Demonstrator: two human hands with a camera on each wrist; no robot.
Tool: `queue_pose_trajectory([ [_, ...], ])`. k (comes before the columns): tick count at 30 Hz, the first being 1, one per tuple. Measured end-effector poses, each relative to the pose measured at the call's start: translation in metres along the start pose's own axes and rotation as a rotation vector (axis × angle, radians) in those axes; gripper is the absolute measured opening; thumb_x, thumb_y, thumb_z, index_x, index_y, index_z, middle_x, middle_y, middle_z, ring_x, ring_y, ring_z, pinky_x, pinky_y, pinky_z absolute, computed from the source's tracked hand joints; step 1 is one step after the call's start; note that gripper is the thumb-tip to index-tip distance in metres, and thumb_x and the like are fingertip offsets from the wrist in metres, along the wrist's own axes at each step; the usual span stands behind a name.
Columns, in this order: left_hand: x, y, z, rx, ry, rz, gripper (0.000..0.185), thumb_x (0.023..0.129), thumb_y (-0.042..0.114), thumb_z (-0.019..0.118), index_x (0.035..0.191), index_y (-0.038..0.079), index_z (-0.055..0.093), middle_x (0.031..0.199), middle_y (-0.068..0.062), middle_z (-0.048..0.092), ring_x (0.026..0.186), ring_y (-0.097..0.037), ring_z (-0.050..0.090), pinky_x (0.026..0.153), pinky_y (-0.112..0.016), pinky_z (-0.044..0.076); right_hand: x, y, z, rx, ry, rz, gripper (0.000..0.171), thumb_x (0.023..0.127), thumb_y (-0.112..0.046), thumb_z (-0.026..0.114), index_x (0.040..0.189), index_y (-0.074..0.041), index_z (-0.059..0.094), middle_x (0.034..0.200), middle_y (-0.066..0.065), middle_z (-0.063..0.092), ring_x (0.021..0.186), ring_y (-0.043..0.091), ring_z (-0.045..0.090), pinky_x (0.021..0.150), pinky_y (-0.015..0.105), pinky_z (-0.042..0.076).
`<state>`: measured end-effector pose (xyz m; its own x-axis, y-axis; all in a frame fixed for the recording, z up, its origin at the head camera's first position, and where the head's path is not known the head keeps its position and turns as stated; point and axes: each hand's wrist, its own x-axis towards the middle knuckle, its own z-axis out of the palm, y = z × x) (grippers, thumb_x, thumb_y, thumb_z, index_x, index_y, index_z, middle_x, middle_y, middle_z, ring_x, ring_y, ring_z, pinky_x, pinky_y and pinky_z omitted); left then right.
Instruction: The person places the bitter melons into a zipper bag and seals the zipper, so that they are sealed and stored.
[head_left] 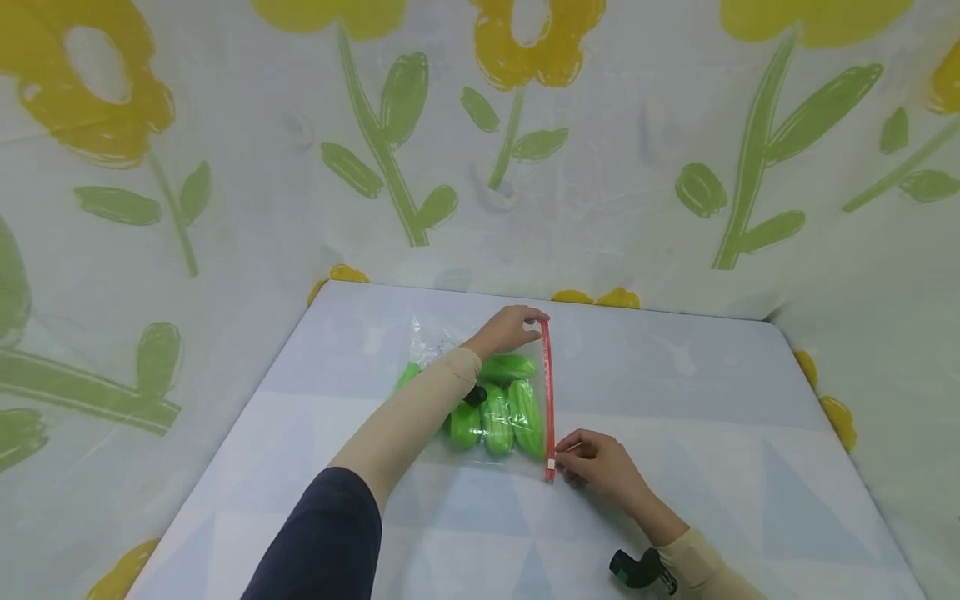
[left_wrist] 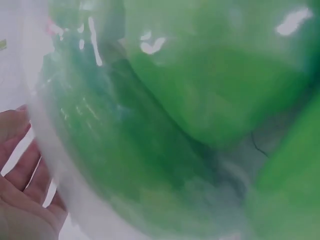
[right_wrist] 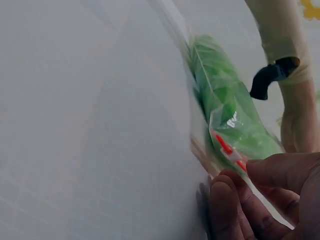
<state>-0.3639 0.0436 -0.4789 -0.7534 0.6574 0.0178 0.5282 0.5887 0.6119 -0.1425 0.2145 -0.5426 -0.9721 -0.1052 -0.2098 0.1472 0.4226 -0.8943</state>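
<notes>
A clear zip bag (head_left: pixel 442 333) lies on the table, with several green, elongated, cucumber-like things (head_left: pixel 527 418) inside. Along its right edge runs a red zip strip (head_left: pixel 549 383), and a white slider (head_left: pixel 551 464) sits at the strip's near end. My left hand (head_left: pixel 510 327) reaches across the bag and pinches the far end of the strip. At the near end, my right hand (head_left: pixel 600 467) pinches the bag's edge by the slider with thumb and fingers. In the left wrist view the bag's plastic (left_wrist: pixel 150 165) fills most of the frame and partly covers the hand.
The pale table (head_left: pixel 675 400) has a triangle pattern. Behind it and on both sides hangs a white sheet (head_left: pixel 600 167) with yellow flowers and green leaves. A dark wrist camera (head_left: pixel 637 569) is strapped to the right forearm.
</notes>
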Motion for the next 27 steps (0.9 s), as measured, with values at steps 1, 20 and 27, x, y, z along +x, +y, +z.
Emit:
queue_pose_trajectory([
  [1,-0.001,0.000,0.000,0.006,0.003,-0.007,0.038,0.091,0.019,0.059,0.129,0.014,0.056,0.128,0.001,0.056,0.120,-0.018,0.048,0.100,-0.030,0.040,0.001,0.000,-0.002,0.001,0.006,0.000,0.018,0.082,-0.024,0.070,0.094,-0.011,0.065,0.078,0.006,0.067,0.065,0.020,0.063,0.057,0.031,0.055],
  [20,-0.044,0.000,-0.004,0.206,0.084,0.043,0.025,0.090,0.029,0.059,0.108,0.014,0.067,0.115,0.000,0.060,0.114,-0.017,0.052,0.099,-0.030,0.041,0.024,0.000,-0.047,-0.154,0.143,0.014,0.024,0.087,-0.026,0.064,0.108,-0.014,0.065,0.087,0.003,0.066,0.072,0.018,0.060,0.057,0.029,0.051],
  [27,-0.070,-0.009,-0.008,0.278,0.155,0.010,0.026,0.089,0.031,0.057,0.107,0.015,0.067,0.116,0.000,0.059,0.114,-0.021,0.052,0.096,-0.035,0.043,0.025,0.005,-0.062,-0.301,0.211,-0.025,0.027,0.090,-0.030,0.060,0.113,-0.017,0.064,0.091,0.002,0.066,0.077,0.018,0.059,0.056,0.028,0.048],
])
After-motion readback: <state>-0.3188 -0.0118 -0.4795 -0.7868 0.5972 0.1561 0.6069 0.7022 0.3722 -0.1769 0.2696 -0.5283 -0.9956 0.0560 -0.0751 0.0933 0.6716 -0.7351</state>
